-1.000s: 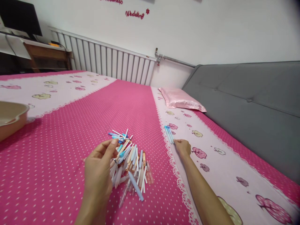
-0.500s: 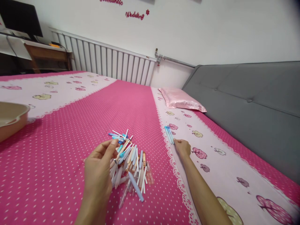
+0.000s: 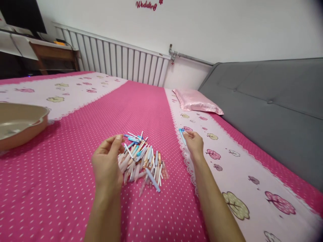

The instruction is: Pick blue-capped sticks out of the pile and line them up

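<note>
A loose heap of pens, pen barrels, caps and thin white refills lies on the pink dotted bedspread. My left hand is just left of the heap, thumb and fingers pinched together; whether anything is between them is hidden. Across on the pale printed strip, light-blue pens with darker blue ends lie side by side. My right hand is closed over their upper right side, thumb and forefinger at the blue ends, covering part of them.
A beige-orange plastic basin stands on the bed at the left. The pink satin pillow lies by the grey headboard. Beyond the bed are a white radiator and a desk with a monitor.
My right hand has moved up along the blue pens from their lower ends to their darker ends. My left hand has shifted slightly upward in view, still pinched. The camera view has tilted down.
</note>
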Demonstrator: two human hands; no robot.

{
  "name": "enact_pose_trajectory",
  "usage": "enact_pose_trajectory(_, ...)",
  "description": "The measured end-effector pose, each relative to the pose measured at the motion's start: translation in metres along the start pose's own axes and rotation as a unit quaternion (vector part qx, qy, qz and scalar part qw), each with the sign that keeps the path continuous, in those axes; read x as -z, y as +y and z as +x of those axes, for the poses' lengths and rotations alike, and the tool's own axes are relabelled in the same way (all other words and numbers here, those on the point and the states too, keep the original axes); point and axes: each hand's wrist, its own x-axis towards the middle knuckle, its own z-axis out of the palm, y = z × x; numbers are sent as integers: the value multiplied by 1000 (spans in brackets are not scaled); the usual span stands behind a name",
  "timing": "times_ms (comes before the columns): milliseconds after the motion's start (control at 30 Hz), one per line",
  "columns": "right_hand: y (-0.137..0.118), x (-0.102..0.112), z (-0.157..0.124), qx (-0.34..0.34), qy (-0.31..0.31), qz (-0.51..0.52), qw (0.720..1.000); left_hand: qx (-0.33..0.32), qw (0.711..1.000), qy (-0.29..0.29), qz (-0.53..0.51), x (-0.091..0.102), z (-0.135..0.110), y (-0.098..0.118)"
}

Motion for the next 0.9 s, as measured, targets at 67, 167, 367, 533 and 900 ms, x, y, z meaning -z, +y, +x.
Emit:
enact_pose_trajectory(67,-27,-13,-20,20,-37,38,998,-26,1000,15,-1,4,3,6)
enact_pose_trajectory(167,-59,-28,-53,49,-110,95,988,-45,999,19,1,6,5,17)
enact_pose_trajectory(367,-54,-25,-82,68,-148,84,983,-91,987,-52,125,9,22,34)
enact_pose_trajectory(533,-21,-24,-80,39,-170,36,984,-129,920,-98,357,33,64,21)
enact_pose_trajectory(900,-13,-41,-87,65,-207,-112,970,-121,774,-147,604,69,66,-47)
